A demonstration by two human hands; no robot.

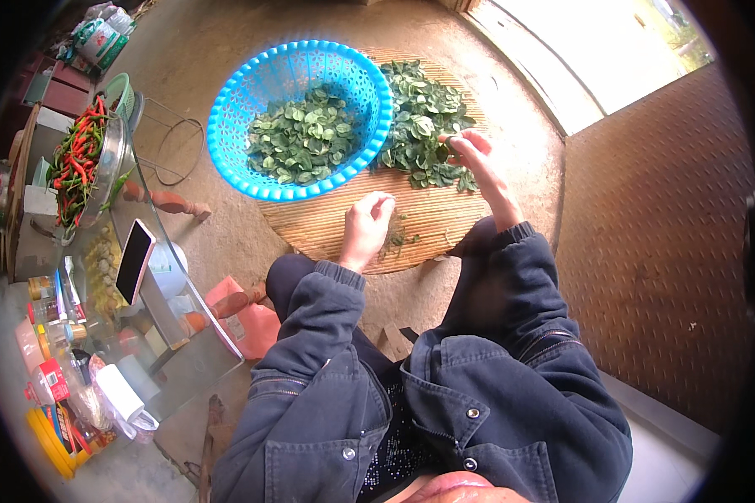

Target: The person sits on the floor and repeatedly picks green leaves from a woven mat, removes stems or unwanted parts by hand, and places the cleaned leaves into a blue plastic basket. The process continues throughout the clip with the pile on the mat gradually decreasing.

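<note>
My right hand (pixel 481 165) is raised over the right side of the round slatted mat (pixel 327 225), a dark green leaf (pixel 451 143) pinched between thumb and fingers. Beneath and beyond it spreads a pile of leafy greens (pixel 420 104). My left hand (pixel 366 226) hovers above the near part of the mat with thumb and fingertips together; nothing clearly shows between them. Just past that hand, a blue plastic colander (pixel 223 129) leans tilted on the mat and holds many picked leaves (pixel 305 135). Small stem scraps (pixel 399 237) lie right of my left hand.
On my left stands a glass-topped table (pixel 192 358) bearing a smartphone (pixel 135 261), a metal bowl (pixel 108 170) of red and green chillies (pixel 78 160), bottles and packets. A pink plastic bag (pixel 251 327) lies under it. A textured metal door panel (pixel 654 251) stands to my right.
</note>
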